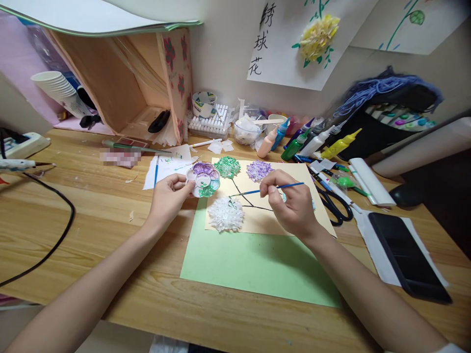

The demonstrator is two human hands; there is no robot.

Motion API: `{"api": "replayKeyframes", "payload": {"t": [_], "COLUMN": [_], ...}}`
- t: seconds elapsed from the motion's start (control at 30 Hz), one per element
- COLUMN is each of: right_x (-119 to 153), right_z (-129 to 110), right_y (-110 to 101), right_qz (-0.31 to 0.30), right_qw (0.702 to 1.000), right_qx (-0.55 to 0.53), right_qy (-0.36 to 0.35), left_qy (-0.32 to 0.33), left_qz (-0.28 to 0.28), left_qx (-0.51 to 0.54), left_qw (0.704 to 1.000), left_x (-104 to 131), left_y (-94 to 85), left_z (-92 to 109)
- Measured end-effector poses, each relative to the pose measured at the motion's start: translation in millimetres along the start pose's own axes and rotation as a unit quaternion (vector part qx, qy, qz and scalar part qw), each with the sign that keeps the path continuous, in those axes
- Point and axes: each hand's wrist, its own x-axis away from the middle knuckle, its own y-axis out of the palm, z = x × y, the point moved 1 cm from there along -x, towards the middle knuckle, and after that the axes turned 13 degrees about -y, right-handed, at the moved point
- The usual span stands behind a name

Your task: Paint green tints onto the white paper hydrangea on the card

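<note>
Pinched in my left hand (170,195) is a flower-shaped paint palette (202,180) smeared with purple and green paint. My right hand (289,202) grips a thin blue paintbrush (257,191), its tip at the upper edge of a white paper flower (225,215). That flower carries a few green marks near the brush tip. A green flower (227,167) and a purple flower (259,170) sit higher on the cream paper (257,223), joined by drawn dark stems. Light blue bits show beside my right hand, which partly hides them. Under the cream paper lies a green sheet (257,264).
Paint bottles (294,144) stand along the back. Scissors (336,208) and a black phone (408,257) lie on the right. A glue gun (22,164) with a black cord is at the left. Behind stands an open cardboard box (176,83).
</note>
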Motion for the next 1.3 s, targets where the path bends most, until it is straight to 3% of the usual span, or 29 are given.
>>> {"api": "replayKeyframes", "payload": {"t": [0.5, 0.67, 1.13, 1.3], "right_x": [-2.2, -2.8, -2.9, -1.0], "right_z": [-5.1, -4.8, -4.1, -5.4], "right_y": [-0.5, -1.9, 0.1, -5.4], "right_qz": [-0.033, -0.016, -0.042, 0.034], "right_qw": [0.999, 0.999, 0.999, 0.999], "right_qx": [0.007, 0.002, -0.005, -0.025], "right_qy": [-0.042, -0.028, -0.026, -0.004], "left_qy": [-0.003, -0.004, -0.005, -0.007], "left_qz": [-0.001, -0.004, 0.008, 0.002], "left_qx": [-0.001, -0.001, -0.012, -0.009], "left_qw": [1.0, 1.0, 1.0, 1.0], "left_x": [-1.0, 1.1, 0.2, -0.8], "left_y": [-0.1, 0.4, -0.7, -0.4], "left_z": [-1.0, 1.1, 3.0, 1.5]}}
